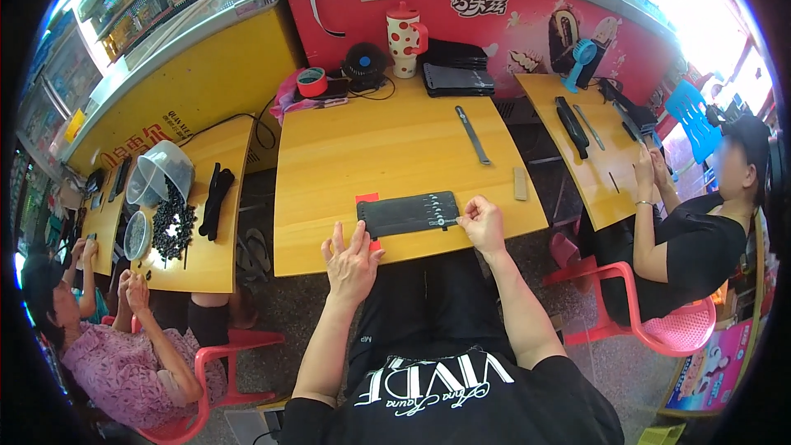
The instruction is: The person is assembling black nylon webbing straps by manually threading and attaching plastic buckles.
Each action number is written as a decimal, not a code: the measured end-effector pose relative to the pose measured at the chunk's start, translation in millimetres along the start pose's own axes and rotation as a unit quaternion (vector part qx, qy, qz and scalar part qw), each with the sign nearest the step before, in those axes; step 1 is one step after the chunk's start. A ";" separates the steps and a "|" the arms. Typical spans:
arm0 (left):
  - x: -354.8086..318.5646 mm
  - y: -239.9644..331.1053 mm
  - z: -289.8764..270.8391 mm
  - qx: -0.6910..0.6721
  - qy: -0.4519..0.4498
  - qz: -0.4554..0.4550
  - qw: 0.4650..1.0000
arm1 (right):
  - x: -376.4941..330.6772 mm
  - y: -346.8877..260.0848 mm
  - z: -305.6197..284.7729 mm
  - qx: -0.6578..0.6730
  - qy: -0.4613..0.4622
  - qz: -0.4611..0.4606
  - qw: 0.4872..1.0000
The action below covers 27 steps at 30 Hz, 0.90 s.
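Observation:
A flat black rectangular piece [400, 216] lies near the front edge of my yellow wooden table. Pale round and crescent shapes run in a row near its right end. Red tape [367, 198] shows under its left end, above and below. My left hand [351, 265] rests at that left end, fingers spread, fingertips touching the piece's lower left corner. At the right end, my right hand [484, 225] has thumb and forefinger pinched together beside the row of shapes. Something thin and pale sticks out from this pinch; its kind is too small to make out.
A long grey metal tool [473, 137] and a tan block [520, 184] lie to the right. Along the back stand a red tape roll [312, 82], a black fan [365, 64], a dotted tumbler [404, 43] and stacked black pieces [458, 80]. People work at tables on both sides.

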<state>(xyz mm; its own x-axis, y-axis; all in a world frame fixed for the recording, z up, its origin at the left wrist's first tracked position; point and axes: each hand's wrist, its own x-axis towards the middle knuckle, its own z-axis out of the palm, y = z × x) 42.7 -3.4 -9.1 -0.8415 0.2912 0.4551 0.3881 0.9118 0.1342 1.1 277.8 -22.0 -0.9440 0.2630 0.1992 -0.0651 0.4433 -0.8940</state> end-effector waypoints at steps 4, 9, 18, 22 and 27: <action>-0.8 1.4 -2.4 0.000 0.007 -0.008 1.000 | 2.1 3.8 -0.5 -0.050 0.003 -0.042 0.998; -1.0 -4.7 -6.9 -0.034 -0.016 -0.008 0.999 | 5.1 -5.5 -12.7 -0.100 -0.015 -0.077 0.992; -28.5 23.5 -39.1 -0.128 0.107 -0.021 0.986 | 70.9 5.7 -34.8 -0.298 0.048 -0.157 0.940; -32.5 41.9 -42.7 -0.173 0.104 -0.007 0.979 | 94.8 43.2 -33.5 -0.372 0.020 -0.142 0.917; -23.6 53.3 -47.2 -0.233 0.103 0.007 0.967 | 88.0 38.4 -25.9 -0.385 0.038 -0.163 0.907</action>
<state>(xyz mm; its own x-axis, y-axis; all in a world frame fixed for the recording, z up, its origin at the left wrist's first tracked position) 101.0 24.7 28.9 -0.7612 0.1944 0.6186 0.5662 0.6644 0.4879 -76.1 340.1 -28.5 -0.8879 0.0557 0.4567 -0.0638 0.9681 -0.2421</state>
